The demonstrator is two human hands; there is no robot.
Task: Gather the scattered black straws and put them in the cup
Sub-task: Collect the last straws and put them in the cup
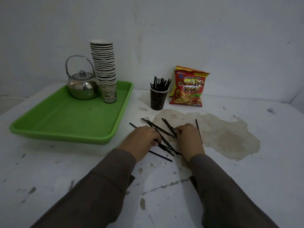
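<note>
While the dark paper cup [158, 100] already holds some, both hands, left hand [142, 140] and right hand [189, 139], grip scattered black straws [162, 129] on the table [230, 170].

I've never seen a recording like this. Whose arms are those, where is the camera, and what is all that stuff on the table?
No machine here: a person wears one wide-angle camera on the head, looking forward and down, so you see their own two sleeved arms reaching out.

The left hand and the right hand lie on a pile of scattered black straws on a worn, stained white table. Both seem to be drawing the straws together. The left fingers curl round some of them, and the right fingertips seem to pinch one.

Behind the pile stands a dark paper cup with straws already upright in it. To its right a red snack bag leans at the wall. To the left is a green tray carrying a metal kettle and a tall stack of paper cups.
</note>
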